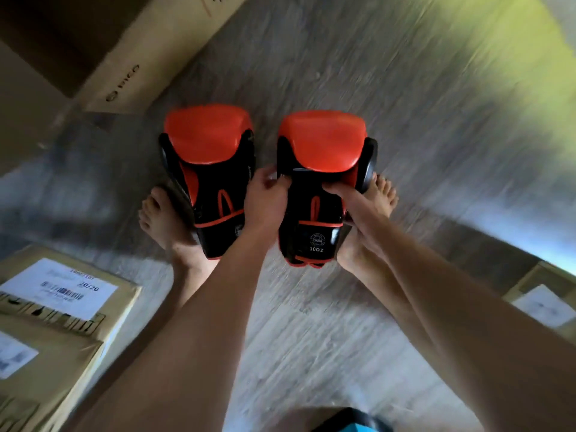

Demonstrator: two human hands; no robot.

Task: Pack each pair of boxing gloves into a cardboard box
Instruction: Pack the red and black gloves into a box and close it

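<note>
Above the floor (405, 88), red ends pointing away

Between bare feet (162, 219), the left glove (208, 157) and right glove (321, 145) are held side by side, long axes running away from the person, red ends far, cuffs near; the right cuff reads "CHINA" and "10OZ"; the left hand (265, 201) pinches the right glove's inner edge; the right hand (352, 201) curls round its outer side; a taped cardboard box (118, 310), near left, bears a label reading "20/20".

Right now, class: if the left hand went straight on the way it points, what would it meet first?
Probably the right-side glove: the left hand pinches its near edge and aims at its red padding, though depth is unclear.
</note>
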